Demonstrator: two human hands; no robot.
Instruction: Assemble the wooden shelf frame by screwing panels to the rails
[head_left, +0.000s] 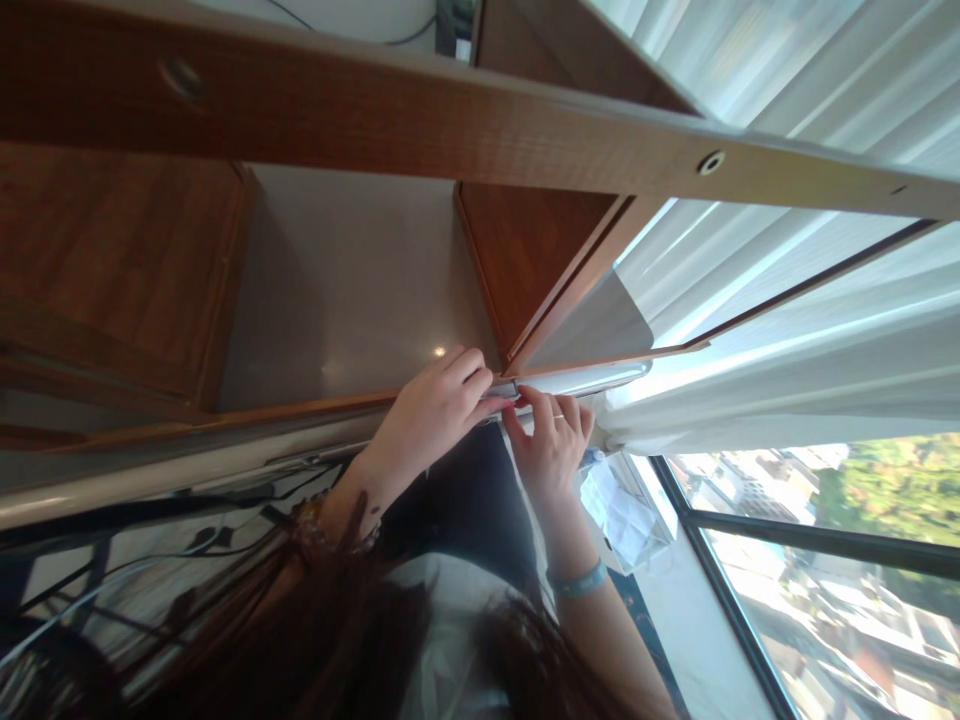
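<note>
Both of my hands meet at a silver metal rail (pixel 592 378) that runs along the edge of a wooden shelf unit (pixel 540 240). The fingers of my left hand (pixel 439 410) curl over the rail's edge where two sections join. A beaded bracelet sits on that wrist. My right hand (pixel 551 450) wears a ring and a blue wristband, and its fingertips pinch the same joint from the other side. What lies between the fingertips is too small to make out. My own long dark hair (pixel 322 630) hangs across the bottom of the view.
A wooden beam (pixel 450 120) crosses the top. A grey panel (pixel 352 280) lies between wooden boards. White curtains (pixel 787 340) hang at the right beside a dark-framed window (pixel 750 640). A white plastic bag (pixel 622 510) lies below my right hand. Dark cables (pixel 187 545) trail at the lower left.
</note>
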